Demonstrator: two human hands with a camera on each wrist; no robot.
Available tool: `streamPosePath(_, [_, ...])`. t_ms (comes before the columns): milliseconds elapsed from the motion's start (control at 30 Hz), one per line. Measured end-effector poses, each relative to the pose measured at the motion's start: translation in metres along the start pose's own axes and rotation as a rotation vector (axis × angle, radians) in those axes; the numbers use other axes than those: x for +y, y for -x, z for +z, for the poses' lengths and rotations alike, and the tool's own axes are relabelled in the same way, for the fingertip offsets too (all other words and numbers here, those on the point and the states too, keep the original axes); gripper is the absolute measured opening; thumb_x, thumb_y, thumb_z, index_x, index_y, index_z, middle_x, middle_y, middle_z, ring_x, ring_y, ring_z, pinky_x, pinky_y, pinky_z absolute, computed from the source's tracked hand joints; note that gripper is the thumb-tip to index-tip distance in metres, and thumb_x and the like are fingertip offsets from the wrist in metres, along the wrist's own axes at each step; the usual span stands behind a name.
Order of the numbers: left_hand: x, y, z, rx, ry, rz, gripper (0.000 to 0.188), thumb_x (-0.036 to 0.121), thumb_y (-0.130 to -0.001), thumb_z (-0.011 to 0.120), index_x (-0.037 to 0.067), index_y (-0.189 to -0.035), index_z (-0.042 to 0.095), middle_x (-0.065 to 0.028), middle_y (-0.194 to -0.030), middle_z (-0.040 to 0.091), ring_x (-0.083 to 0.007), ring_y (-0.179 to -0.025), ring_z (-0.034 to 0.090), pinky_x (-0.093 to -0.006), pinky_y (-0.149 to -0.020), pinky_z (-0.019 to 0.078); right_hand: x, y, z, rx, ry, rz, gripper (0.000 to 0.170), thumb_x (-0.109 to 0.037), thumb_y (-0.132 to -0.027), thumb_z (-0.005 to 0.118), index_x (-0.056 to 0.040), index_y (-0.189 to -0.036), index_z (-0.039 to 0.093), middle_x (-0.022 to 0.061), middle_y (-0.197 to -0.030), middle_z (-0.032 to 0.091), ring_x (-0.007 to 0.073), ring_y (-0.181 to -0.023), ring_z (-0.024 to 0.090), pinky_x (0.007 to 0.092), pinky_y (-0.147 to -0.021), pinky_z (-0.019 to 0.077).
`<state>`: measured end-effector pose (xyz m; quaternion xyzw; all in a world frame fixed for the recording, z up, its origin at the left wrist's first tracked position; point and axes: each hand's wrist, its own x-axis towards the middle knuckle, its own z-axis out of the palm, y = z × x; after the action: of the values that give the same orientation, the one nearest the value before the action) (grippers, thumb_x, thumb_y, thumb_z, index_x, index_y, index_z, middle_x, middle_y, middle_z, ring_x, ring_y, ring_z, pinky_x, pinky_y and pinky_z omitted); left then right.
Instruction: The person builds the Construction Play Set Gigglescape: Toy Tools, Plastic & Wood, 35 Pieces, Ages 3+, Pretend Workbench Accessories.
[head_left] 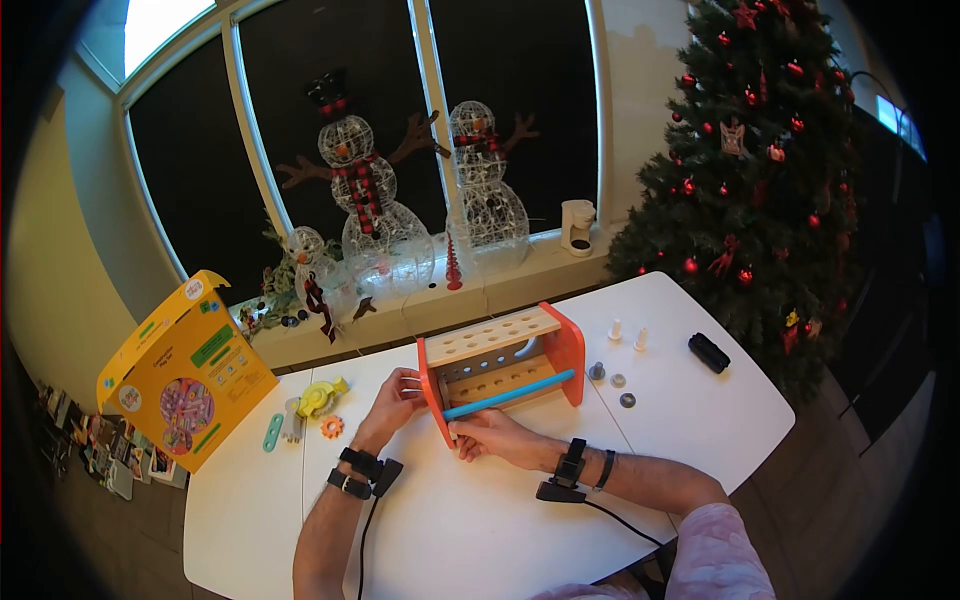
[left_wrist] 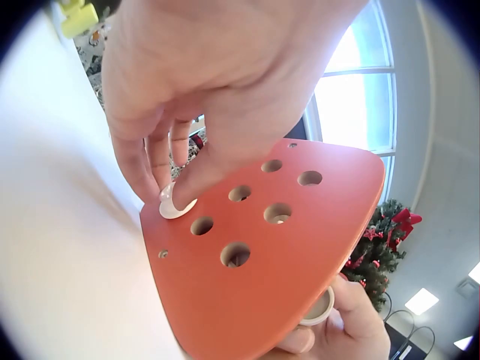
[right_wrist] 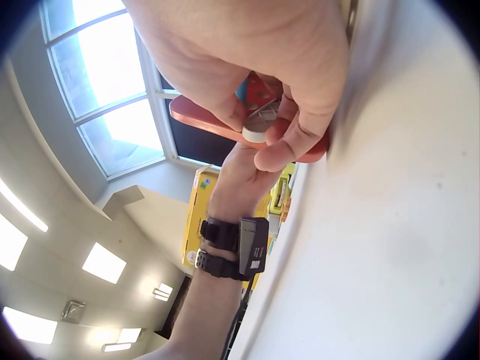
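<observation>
A toy workbench [head_left: 575, 350] with red side panels, holed wooden shelves and a blue rod [head_left: 520, 395] stands on the white table. My left hand [head_left: 398, 405] is at the outer face of its left panel [left_wrist: 255, 292]. There, in the left wrist view, thumb and fingers pinch a white round plastic piece [left_wrist: 178, 204] against the panel, beside a row of holes. My right hand [head_left: 495, 437] is low at the front edge of the same panel. Its thumb and fingers pinch a round grey piece with a white rim [right_wrist: 259, 127], partly hidden by the fingers.
Left on the table stand a yellow box [head_left: 190, 370], a yellow-green toy [head_left: 322, 397], an orange gear [head_left: 332, 427] and a teal strip [head_left: 273, 432]. At right are white pegs [head_left: 641, 338], a grey bolt [head_left: 597, 370], grey nuts [head_left: 628, 400] and a black case [head_left: 709, 352].
</observation>
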<state>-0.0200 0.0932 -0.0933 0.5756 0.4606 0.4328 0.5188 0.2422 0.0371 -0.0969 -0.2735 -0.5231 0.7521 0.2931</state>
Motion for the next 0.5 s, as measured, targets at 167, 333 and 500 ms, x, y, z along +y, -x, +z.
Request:
streamPosePath(167, [-0.009,-0.008,-0.006,0.000,0.150,-0.124,0.041,-0.015,-0.099,0.061,0.000,-0.136,0.053,-0.0157,-0.129,0.066,-0.0257,-0.122,0.073,-0.0374,-0.105,0.0636,0.002,-0.001,-0.001,-0.004,-0.004,0.003,0.032,-0.036,-0.112,0.068,-0.0047,-0.116,0.067,0.0032,-0.098,0.070,0.0129,-0.087,0.072,0.0292,-0.081,0.0617])
streamPosePath(333, [0.000,-0.006,0.001,0.022,0.045,0.028,0.039,-0.012,-0.101,0.062,0.001,-0.136,0.053,-0.0155,-0.132,0.065,-0.0258,-0.121,0.074,-0.0377,-0.107,0.0623,0.002,-0.002,-0.002,0.000,0.000,0.002,0.033,-0.037,-0.112,0.069,-0.0046,-0.115,0.067,0.0031,-0.098,0.070,0.0132,-0.087,0.072,0.0296,-0.082,0.0619])
streamPosePath(500, [0.001,-0.001,0.002,0.006,0.072,-0.083,0.042,-0.016,-0.098,0.059,0.001,-0.136,0.052,-0.0168,-0.134,0.063,-0.0262,-0.120,0.074,-0.0384,-0.107,0.0625,0.002,-0.002,-0.001,0.004,0.002,0.004,0.033,-0.037,-0.111,0.069,-0.0044,-0.115,0.067,0.0032,-0.097,0.069,0.0136,-0.087,0.072,0.0298,-0.082,0.0619])
